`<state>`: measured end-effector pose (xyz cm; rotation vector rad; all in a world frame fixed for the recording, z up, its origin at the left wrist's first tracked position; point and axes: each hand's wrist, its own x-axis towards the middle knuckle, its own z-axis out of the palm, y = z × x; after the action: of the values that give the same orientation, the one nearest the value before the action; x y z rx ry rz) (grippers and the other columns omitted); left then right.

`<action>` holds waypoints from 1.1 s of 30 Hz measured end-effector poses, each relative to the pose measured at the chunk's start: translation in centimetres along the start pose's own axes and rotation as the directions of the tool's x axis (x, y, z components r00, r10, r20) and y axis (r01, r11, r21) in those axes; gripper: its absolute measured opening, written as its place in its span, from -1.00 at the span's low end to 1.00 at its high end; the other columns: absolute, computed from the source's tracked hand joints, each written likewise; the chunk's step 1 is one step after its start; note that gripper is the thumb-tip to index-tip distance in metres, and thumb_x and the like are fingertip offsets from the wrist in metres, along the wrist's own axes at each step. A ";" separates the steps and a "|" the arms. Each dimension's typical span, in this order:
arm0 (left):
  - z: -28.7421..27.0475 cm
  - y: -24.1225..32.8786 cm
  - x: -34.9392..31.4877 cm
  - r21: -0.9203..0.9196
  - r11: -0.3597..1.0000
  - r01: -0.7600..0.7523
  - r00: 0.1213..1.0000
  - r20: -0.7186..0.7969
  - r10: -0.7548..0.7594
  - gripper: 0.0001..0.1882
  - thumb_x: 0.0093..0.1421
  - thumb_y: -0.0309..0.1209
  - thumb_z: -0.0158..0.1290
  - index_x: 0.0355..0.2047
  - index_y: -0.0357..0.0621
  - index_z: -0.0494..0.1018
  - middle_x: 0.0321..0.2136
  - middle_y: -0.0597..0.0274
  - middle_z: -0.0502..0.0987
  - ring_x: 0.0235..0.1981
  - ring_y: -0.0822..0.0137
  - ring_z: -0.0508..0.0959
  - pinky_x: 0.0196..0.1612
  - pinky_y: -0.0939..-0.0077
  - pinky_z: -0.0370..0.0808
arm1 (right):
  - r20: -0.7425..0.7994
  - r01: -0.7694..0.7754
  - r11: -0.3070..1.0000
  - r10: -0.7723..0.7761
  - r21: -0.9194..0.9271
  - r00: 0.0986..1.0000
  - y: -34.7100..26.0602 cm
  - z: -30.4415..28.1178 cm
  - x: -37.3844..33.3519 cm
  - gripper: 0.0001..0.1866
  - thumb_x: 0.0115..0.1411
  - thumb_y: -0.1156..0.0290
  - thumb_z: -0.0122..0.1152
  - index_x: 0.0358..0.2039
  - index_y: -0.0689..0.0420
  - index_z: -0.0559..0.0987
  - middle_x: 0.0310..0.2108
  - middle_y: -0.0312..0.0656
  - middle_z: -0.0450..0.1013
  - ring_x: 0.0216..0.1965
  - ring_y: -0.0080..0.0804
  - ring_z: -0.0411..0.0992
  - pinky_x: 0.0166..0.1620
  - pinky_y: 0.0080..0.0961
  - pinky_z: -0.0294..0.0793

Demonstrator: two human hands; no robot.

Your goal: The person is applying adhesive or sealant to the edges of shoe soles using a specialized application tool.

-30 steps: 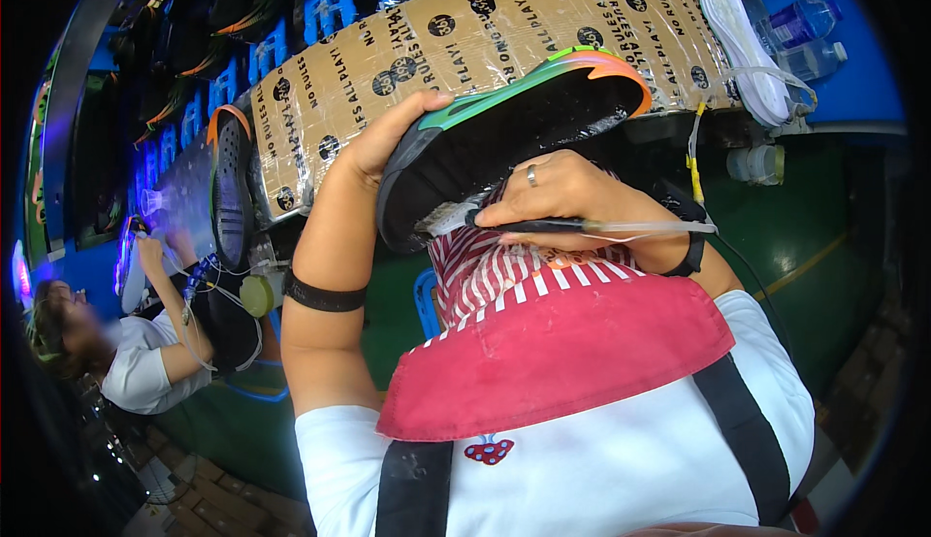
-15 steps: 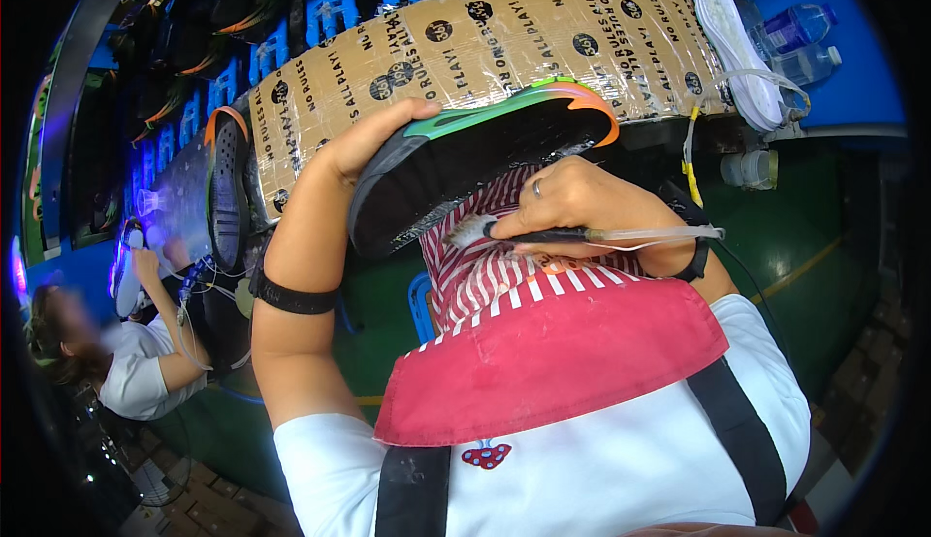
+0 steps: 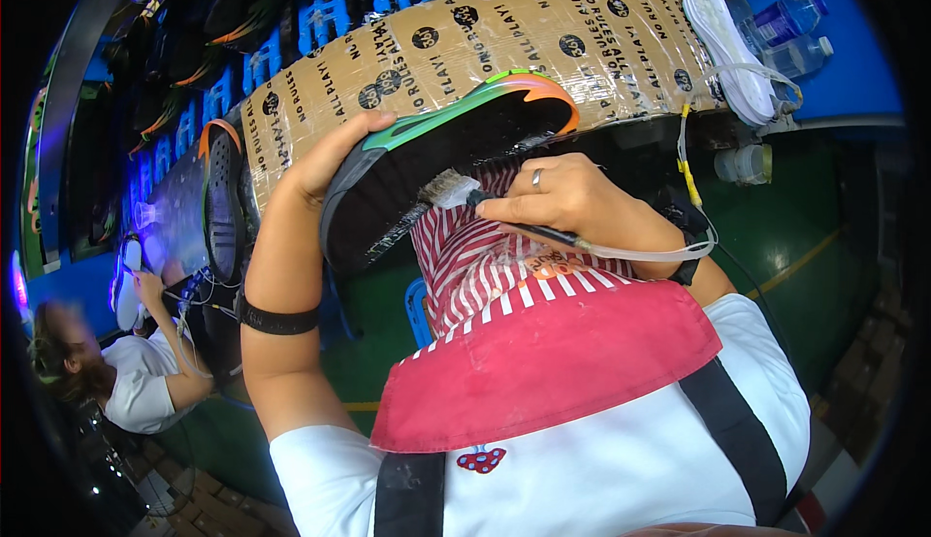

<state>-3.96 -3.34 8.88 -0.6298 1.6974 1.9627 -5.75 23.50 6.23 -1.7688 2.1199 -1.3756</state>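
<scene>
My left hand grips a shoe sole by its far edge, thumb on the green rim. The sole is black inside, with a rim that runs from black through green to orange, and it is tilted toward me. A flat brush with pale bristles is pinched in my right hand, its dark handle joined to a clear tube. Its bristles lie over the sole's near inner edge and seem to touch it. Below hangs my red-and-white striped apron.
A cardboard-covered bench lies ahead. Another black sole stands at its left end, and a white sole is at the right beside plastic bottles. At the left, a co-worker handles a white sole.
The brush has moved up and left, from over the apron to the sole's near edge. My left hand and the sole have shifted slightly left.
</scene>
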 end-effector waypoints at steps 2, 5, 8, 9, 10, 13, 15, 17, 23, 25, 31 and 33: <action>-0.1 -0.1 0.0 -0.032 0.999 -0.004 1.000 -0.017 0.003 -0.58 0.08 -0.22 0.05 -0.15 -0.30 0.44 -0.28 0.10 0.54 -0.35 0.38 0.54 -0.23 0.59 0.47 | 0.049 0.027 1.000 -0.027 -0.001 0.998 0.4 0.1 -0.1 -0.77 -0.06 0.43 0.28 -0.32 0.09 0.59 -0.66 -0.22 0.36 -0.60 -0.30 0.37 -0.50 -0.45 0.36; -0.3 -0.6 0.1 -0.169 0.985 0.021 0.999 0.040 -0.014 -0.57 0.10 -0.23 0.02 -0.14 -0.33 0.43 -0.26 0.06 0.54 -0.31 0.34 0.56 -0.19 0.54 0.49 | 0.003 -0.016 0.976 0.016 0.218 1.000 0.8 0.3 -0.4 -0.76 -0.08 0.42 0.32 -0.32 0.11 0.59 -0.66 -0.21 0.37 -0.61 -0.27 0.37 -0.51 -0.45 0.34; 0.4 -2.2 0.8 -0.353 0.934 0.057 0.991 0.136 -0.009 -0.55 0.13 -0.23 -0.03 -0.09 -0.36 0.39 -0.22 -0.02 0.53 -0.27 0.25 0.57 -0.13 0.44 0.50 | -0.031 -0.234 0.896 0.265 0.377 0.964 0.8 -0.6 0.5 -0.75 -0.05 0.39 0.34 -0.31 0.15 0.60 -0.55 -0.14 0.48 -0.54 -0.37 0.45 -0.43 -0.54 0.41; 1.6 -2.5 0.5 -0.412 0.908 0.074 0.988 0.156 -0.010 -0.52 0.16 -0.20 -0.11 -0.05 -0.36 0.36 -0.18 -0.06 0.51 -0.23 0.18 0.56 -0.09 0.34 0.49 | -0.034 -0.303 0.868 0.343 0.393 0.939 0.9 -0.9 0.8 -0.75 -0.04 0.39 0.34 -0.31 0.16 0.61 -0.51 -0.13 0.51 -0.50 -0.40 0.48 -0.38 -0.57 0.44; 2.4 -2.8 0.5 -0.422 0.903 0.083 0.983 0.185 -0.004 -0.50 0.17 -0.19 -0.14 -0.03 -0.36 0.34 -0.17 -0.06 0.50 -0.21 0.15 0.55 -0.06 0.31 0.47 | -0.083 -0.308 0.811 0.398 0.497 0.913 2.0 -0.6 0.3 -0.76 -0.04 0.39 0.33 -0.33 0.19 0.61 -0.44 -0.15 0.54 -0.44 -0.45 0.50 -0.30 -0.60 0.46; 2.6 -4.9 1.2 -0.471 0.882 0.010 0.945 0.294 0.146 -0.45 0.17 -0.13 -0.21 0.00 -0.33 0.32 -0.12 -0.06 0.48 -0.14 0.13 0.51 0.00 0.26 0.42 | -0.147 -0.361 0.767 0.503 0.531 0.852 3.1 -0.8 0.5 -0.81 -0.04 0.49 0.29 -0.36 0.26 0.61 -0.51 -0.19 0.52 -0.50 -0.59 0.44 -0.37 -0.67 0.39; 3.0 -6.0 1.6 -0.496 0.869 -0.004 0.942 0.290 0.170 -0.43 0.16 -0.11 -0.23 0.02 -0.33 0.31 -0.09 -0.07 0.46 -0.12 0.14 0.50 0.03 0.27 0.40 | -0.149 -0.396 0.700 0.580 0.594 0.801 3.4 -1.3 0.0 -0.81 -0.03 0.46 0.30 -0.37 0.25 0.61 -0.50 -0.20 0.53 -0.46 -0.59 0.45 -0.35 -0.64 0.42; 3.1 -7.1 2.0 -0.589 0.808 -0.015 0.977 0.164 0.138 -0.42 0.15 -0.11 -0.23 0.03 -0.33 0.29 -0.08 -0.07 0.45 -0.11 0.13 0.50 0.03 0.27 0.40 | -0.190 -0.407 0.598 0.693 0.691 0.695 4.0 -2.1 -0.4 -0.83 -0.02 0.46 0.29 -0.39 0.26 0.61 -0.48 -0.22 0.53 -0.43 -0.59 0.46 -0.33 -0.63 0.44; 3.7 -7.8 1.9 -0.607 0.795 -0.015 0.975 0.169 0.148 -0.39 0.11 -0.09 -0.20 0.05 -0.33 0.27 -0.07 -0.06 0.44 -0.10 0.11 0.50 0.01 0.24 0.42 | -0.661 -0.315 0.925 0.374 0.213 0.651 5.7 -1.2 -0.7 -0.78 -0.02 0.41 0.30 -0.33 0.19 0.60 -0.51 -0.16 0.50 -0.50 -0.46 0.45 -0.40 -0.56 0.41; 3.7 -7.4 2.1 -0.654 0.749 -0.105 0.970 0.100 0.224 -0.38 0.12 -0.08 -0.23 0.04 -0.33 0.28 -0.08 -0.06 0.45 -0.12 0.10 0.50 -0.01 0.24 0.43 | -0.495 -0.254 0.964 0.257 0.074 0.830 3.2 -1.5 -0.1 -0.77 -0.05 0.43 0.31 -0.33 0.17 0.59 -0.57 -0.13 0.44 -0.55 -0.29 0.43 -0.46 -0.47 0.37; 5.7 -6.1 1.8 -0.748 0.602 -0.280 0.947 -0.113 0.300 -0.26 0.18 0.16 -0.37 0.11 -0.20 0.22 -0.01 -0.04 0.38 -0.05 -0.01 0.43 -0.05 0.06 0.43 | -0.523 -0.148 0.966 0.240 0.213 0.818 1.7 -3.1 0.8 -0.78 -0.04 0.47 0.28 -0.33 0.24 0.58 -0.55 -0.10 0.47 -0.54 -0.31 0.44 -0.45 -0.48 0.38; 6.0 -6.0 0.9 -0.757 0.588 -0.286 0.853 0.079 0.516 -0.22 0.17 0.21 -0.34 0.18 -0.15 0.13 0.08 -0.14 0.27 -0.09 -0.06 0.45 -0.12 0.07 0.47 | -0.602 -0.190 0.936 0.337 0.296 0.724 2.1 -3.2 0.7 -0.79 -0.02 0.47 0.27 -0.32 0.23 0.58 -0.51 -0.11 0.50 -0.51 -0.33 0.46 -0.43 -0.50 0.40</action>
<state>-1.19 3.37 4.50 -0.1445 0.8591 2.9291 -9.37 24.68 7.08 -0.9117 2.2501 -2.2507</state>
